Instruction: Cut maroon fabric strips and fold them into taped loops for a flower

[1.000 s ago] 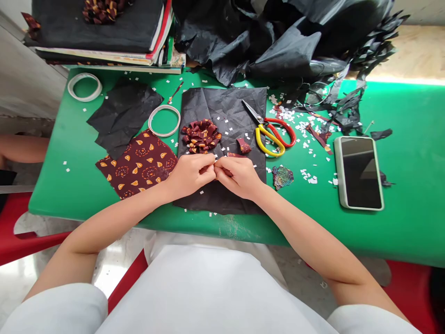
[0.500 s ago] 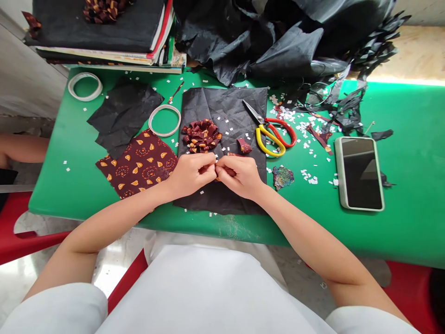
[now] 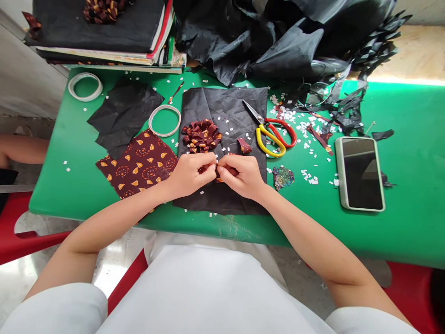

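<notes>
My left hand point(image 3: 190, 174) and my right hand point(image 3: 242, 175) meet fingertip to fingertip over a black cloth sheet point(image 3: 225, 111) on the green table point(image 3: 410, 222). Both pinch a small maroon patterned fabric piece point(image 3: 218, 172) that is mostly hidden between the fingers. Just beyond my hands lies a maroon fabric flower point(image 3: 202, 135) made of folded petals. A single folded maroon petal point(image 3: 244, 145) rests to its right.
Red-and-yellow scissors point(image 3: 273, 132) lie right of the flower, and a phone point(image 3: 363, 172) lies face up further right. A maroon printed cloth point(image 3: 137, 163), black paper, two tape rings point(image 3: 164, 120), stacked books and crumpled black sheets surround the work. Another person's arm point(image 3: 21, 149) shows at far left.
My hands have barely shifted; the fingers keep working the small fabric piece, my right hand edging slightly right and down.
</notes>
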`<state>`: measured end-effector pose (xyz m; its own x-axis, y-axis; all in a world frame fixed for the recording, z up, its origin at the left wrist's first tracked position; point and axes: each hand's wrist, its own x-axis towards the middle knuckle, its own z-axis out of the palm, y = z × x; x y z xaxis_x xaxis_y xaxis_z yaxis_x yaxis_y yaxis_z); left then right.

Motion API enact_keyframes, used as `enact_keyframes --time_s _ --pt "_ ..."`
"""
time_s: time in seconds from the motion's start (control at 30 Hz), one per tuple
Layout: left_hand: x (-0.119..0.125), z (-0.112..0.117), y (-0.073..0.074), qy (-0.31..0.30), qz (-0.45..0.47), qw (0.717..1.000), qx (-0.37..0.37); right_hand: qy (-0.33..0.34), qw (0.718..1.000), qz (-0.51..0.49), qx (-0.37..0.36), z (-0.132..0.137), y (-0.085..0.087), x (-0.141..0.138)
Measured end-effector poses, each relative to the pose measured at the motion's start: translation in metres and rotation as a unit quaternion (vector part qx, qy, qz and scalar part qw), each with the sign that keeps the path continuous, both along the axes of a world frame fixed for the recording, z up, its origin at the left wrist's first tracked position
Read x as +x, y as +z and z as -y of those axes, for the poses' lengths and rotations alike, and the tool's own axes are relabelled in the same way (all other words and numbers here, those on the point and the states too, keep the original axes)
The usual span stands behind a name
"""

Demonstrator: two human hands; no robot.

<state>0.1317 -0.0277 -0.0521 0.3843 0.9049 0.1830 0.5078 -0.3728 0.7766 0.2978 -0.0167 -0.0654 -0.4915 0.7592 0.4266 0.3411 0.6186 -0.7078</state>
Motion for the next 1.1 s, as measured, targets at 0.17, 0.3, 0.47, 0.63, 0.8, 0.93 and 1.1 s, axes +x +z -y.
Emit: enact_keyframes --time_s 0.17,0.3,0.47,0.63,0.8,0.93,1.1 --pt "-0.0004 -0.0003 0.0004 -0.013 0.001 1.000 -0.013 0.005 1.000 -0.006 -0.015 -0.0005 0.0015 0.0009" --pt "-0.0002 -0.0004 0.0000 -0.020 -0.003 1.000 -0.013 0.004 1.000 -0.001 -0.007 -0.0008 0.0013 0.0016" --pt "0.0000 -0.0007 -0.0008 -0.022 -0.010 1.000 -0.013 -0.031 0.999 0.015 0.014 0.0007 -0.0018 -0.0006" --pt "-0.0005 -0.0008 -0.0018 -0.031 -0.015 0.999 -0.010 -0.064 0.997 0.009 0.036 0.0030 -0.0038 -0.0038" --pt "-0.0012 -0.0013 -0.0021 -0.032 -0.023 0.999 -0.009 -0.069 0.997 0.016 0.024 0.0032 -0.0029 -0.0037" --pt "-0.0009 -0.0010 -0.0018 -0.035 -0.025 0.999 -0.004 -0.068 0.997 0.013 0.018 0.0036 -0.0024 -0.0037" --pt "-0.0001 0.0006 -0.0018 -0.015 -0.030 0.999 0.018 -0.070 0.997 0.009 -0.014 0.0042 0.0007 -0.0031"
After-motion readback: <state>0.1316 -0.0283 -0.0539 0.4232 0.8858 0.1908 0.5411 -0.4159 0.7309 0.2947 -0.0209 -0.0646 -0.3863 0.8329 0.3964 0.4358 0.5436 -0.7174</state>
